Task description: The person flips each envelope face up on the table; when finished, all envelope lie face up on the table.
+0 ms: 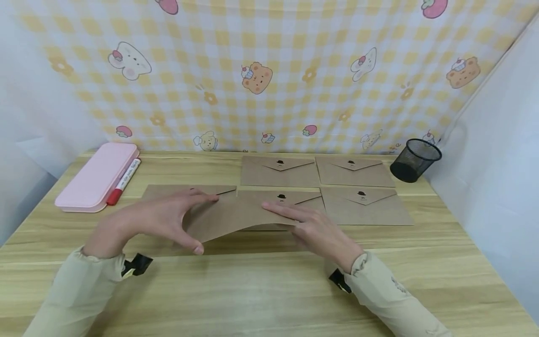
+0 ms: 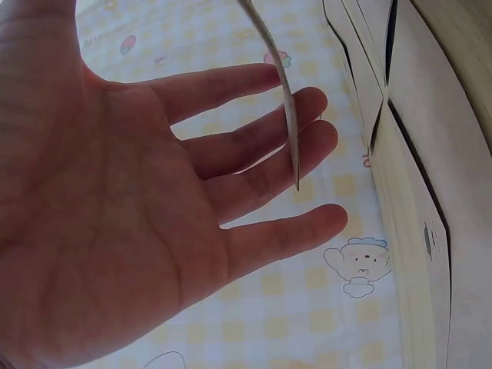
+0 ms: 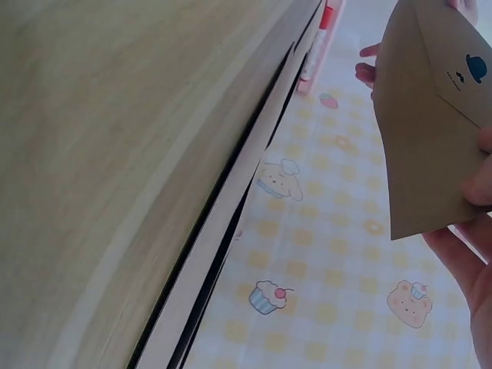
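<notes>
A brown paper envelope (image 1: 236, 213), plain side up and bowed, hangs above the front row of envelopes. My right hand (image 1: 317, 229) pinches its right end, index finger on top and thumb hidden beneath in the head view. The flap with a printed hat shows on the envelope's other face (image 3: 430, 131) in the right wrist view. My left hand (image 1: 166, 217) spans the left end, thumb by the near corner. Seen from the left wrist, the left fingers (image 2: 261, 142) are straight and spread, and the paper's edge touches some of them.
Several flat envelopes (image 1: 366, 206) lie in two rows at the back. To the left, a pink case (image 1: 97, 178) has a red-capped marker (image 1: 123, 181) beside it. A black mesh pen cup (image 1: 414, 160) stands at the back right, before the checked curtain (image 1: 286, 103).
</notes>
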The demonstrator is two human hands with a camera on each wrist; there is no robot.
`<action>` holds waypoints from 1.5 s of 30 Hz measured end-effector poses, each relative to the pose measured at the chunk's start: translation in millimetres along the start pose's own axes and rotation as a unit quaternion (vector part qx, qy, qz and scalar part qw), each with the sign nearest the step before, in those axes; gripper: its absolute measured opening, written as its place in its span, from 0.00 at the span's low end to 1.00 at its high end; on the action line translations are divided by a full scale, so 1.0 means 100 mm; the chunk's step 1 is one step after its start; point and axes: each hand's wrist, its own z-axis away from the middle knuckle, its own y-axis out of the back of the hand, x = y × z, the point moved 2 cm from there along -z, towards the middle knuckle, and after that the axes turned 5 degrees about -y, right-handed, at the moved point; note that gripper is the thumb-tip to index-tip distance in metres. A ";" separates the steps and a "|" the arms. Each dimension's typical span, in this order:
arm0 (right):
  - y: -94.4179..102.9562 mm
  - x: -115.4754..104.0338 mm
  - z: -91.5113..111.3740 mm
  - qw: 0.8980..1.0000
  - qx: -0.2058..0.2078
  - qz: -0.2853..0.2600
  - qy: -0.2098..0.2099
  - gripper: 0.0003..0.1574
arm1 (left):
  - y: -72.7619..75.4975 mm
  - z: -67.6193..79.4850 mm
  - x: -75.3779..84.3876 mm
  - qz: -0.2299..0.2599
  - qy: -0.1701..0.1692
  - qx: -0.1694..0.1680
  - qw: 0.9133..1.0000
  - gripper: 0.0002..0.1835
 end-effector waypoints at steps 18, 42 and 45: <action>-0.01 -0.02 0.01 0.998 0.033 -0.016 -0.043 0.25 | -0.02 -0.01 0.02 0.021 0.001 -0.004 1.000 0.55; 0.00 0.11 -0.03 0.986 0.073 -0.096 -0.111 0.35 | 0.40 0.20 -0.11 0.087 0.033 0.241 0.966 0.27; 0.00 0.12 -0.03 0.986 0.077 -0.099 -0.112 0.35 | 0.40 0.19 -0.08 0.081 0.001 0.272 0.959 0.21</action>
